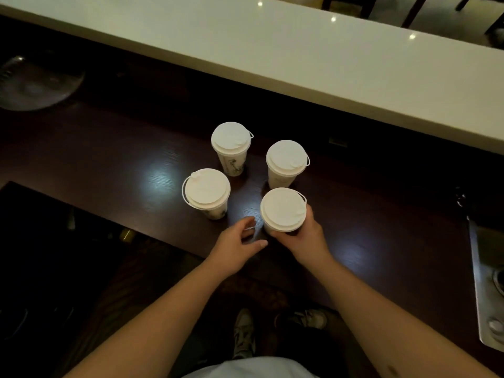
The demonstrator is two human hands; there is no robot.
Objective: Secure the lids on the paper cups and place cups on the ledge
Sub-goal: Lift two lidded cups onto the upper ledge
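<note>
Cup nearest the body (282,211), lid on, upright on dark wood surface (381,227), front-right of a 4-cup cluster. Held by right hand (306,236), grip wrapped round its side below the lid rim. Left hand (236,242) just beside it on the left, grip loose, fingers relaxed, holding nothing, not touching the cup. Other 3 lidded cups close by: front-left (206,192), back-left (231,147), back-right (286,162), all upright, none touching. White ledge (300,61) beyond, running diagonally w/ no cups on it. Metal sink edge (488,282) at far right.
</note>
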